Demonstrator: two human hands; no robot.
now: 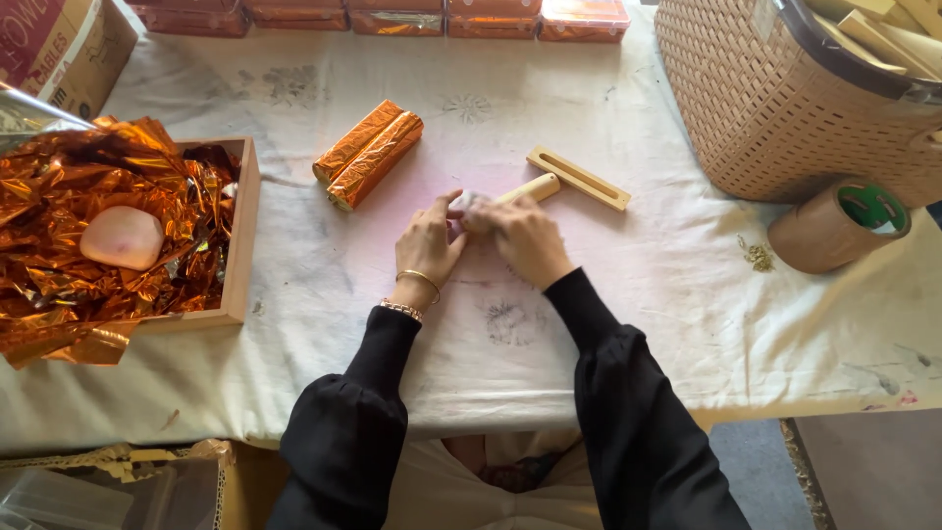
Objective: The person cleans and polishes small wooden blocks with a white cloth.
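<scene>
My left hand and my right hand meet at the middle of the cloth-covered table, both pinching a small pale lump at the end of a short wooden rod. The rod points up and right toward a flat wooden bar with a slot lying just beyond it. Both fingers close over the lump, hiding most of it. Two rolls wrapped in orange foil lie side by side to the upper left of my hands.
A wooden box at the left holds crumpled orange foil and a pale pink lump. A woven basket with wooden pieces stands at the upper right, a brown tape roll beside it. Foil-wrapped packs line the far edge.
</scene>
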